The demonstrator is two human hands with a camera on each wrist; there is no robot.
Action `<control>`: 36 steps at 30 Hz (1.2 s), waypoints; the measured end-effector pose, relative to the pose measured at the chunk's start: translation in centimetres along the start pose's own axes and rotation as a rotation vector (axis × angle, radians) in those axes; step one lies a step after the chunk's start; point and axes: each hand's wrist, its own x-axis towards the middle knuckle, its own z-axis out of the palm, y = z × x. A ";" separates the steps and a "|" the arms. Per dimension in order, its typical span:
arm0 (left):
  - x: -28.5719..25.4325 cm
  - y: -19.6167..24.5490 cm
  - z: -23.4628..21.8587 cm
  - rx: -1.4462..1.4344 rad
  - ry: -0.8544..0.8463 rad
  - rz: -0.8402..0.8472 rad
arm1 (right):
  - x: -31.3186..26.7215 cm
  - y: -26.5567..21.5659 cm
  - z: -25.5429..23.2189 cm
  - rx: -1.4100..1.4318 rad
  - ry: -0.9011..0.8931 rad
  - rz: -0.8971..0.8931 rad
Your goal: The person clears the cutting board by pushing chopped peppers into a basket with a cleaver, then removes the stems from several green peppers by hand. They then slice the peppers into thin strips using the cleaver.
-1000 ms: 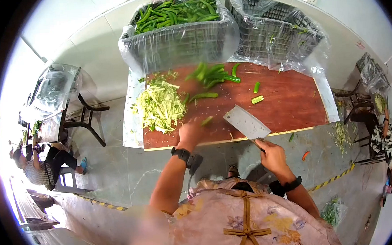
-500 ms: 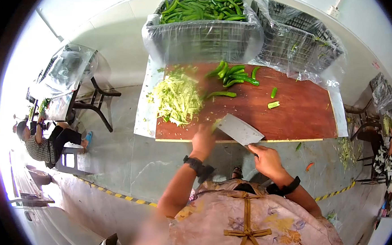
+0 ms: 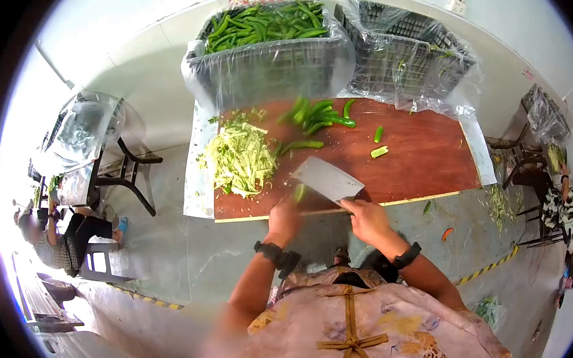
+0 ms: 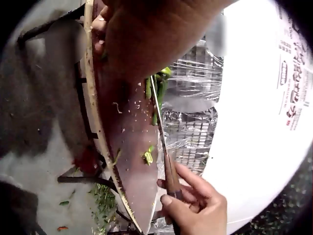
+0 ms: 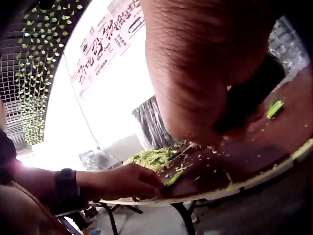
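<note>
In the head view my right hand (image 3: 368, 223) grips the handle of a cleaver (image 3: 329, 178), its broad blade slanting up and left over the front of the red-brown board (image 3: 423, 164). My left hand (image 3: 284, 220), at the board's front edge, pinches a green pepper (image 3: 300, 192) that pokes out past its fingertips, left of the blade. The right wrist view shows that same pepper (image 5: 173, 178) at the fingertips. Seen from the left wrist, the cleaver (image 4: 161, 122) stands nearly edge-on. A heap of pale green shreds (image 3: 242, 159) lies left; whole green peppers (image 3: 319, 116) lie behind.
At the back stands a plastic-lined crate (image 3: 266, 68) full of green peppers. Beside it is another lined crate (image 3: 411, 66). Two short pepper pieces (image 3: 379, 151) lie right of the blade. People sit at the far left (image 3: 67, 241) and far right (image 3: 556, 195).
The cleaver and right hand have shifted left, bringing the blade closer to the left hand. The pepper stays at the left fingertips. The head view swung away and back.
</note>
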 end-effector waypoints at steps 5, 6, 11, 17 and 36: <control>2.9 1.5 1.1 -0.095 -0.105 -0.018 | -3.8 3.7 -2.9 0.053 0.138 0.062; 3.9 2.3 1.4 -0.174 -0.145 -0.013 | -4.7 4.4 -3.4 0.012 0.146 0.100; 10.5 8.9 3.5 -0.300 -0.175 -0.008 | -9.3 6.4 -5.5 -0.003 0.135 0.343; 15.8 7.4 6.7 0.126 0.102 0.376 | -13.6 8.4 -4.8 -0.023 0.164 0.443; 10.3 -1.4 3.4 -0.130 0.041 -0.200 | -8.7 5.1 -5.0 0.074 0.079 0.258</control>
